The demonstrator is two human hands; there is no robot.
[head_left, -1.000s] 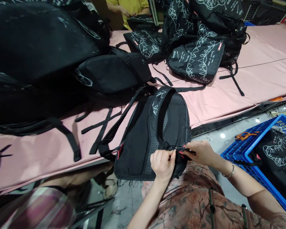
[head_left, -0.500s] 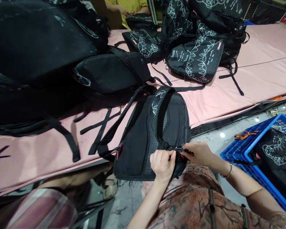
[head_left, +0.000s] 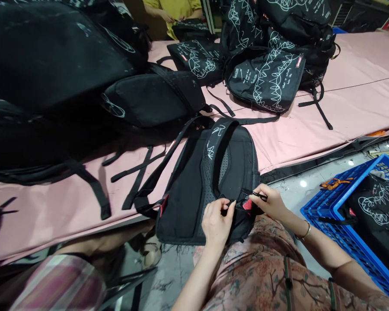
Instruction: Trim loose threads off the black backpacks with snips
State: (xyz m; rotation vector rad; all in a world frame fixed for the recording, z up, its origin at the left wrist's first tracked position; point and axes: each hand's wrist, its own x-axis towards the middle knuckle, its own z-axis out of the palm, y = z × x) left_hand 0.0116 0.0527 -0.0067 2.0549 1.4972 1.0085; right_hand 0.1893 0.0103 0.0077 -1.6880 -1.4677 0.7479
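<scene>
A black backpack (head_left: 184,185) lies at the pink table's front edge, back panel up, its lower end overhanging toward my lap. White scribble marks its curved shoulder strap (head_left: 218,142). My left hand (head_left: 216,219) is closed, thumb and fingers pinching the black strap end near the bag's lower right part. Just right of it, my right hand (head_left: 272,202) grips small black thread snips (head_left: 259,196) with pale marks. Their tips point left, over the strap end. A red patch (head_left: 247,204) shows on the bag beneath the snips.
Large black bags (head_left: 52,65) are heaped at left on the pink table (head_left: 350,86). More scribble-printed backpacks (head_left: 272,82) stand behind. A blue crate (head_left: 346,203) holding a bag is at right. Beyond the table, a person in yellow (head_left: 181,8) works; another person's knee (head_left: 61,280) is lower left.
My right hand has moved slightly up and right, and the snips have come away from my left fingers. The red patch shows more. My left hand has shifted a little left and down.
</scene>
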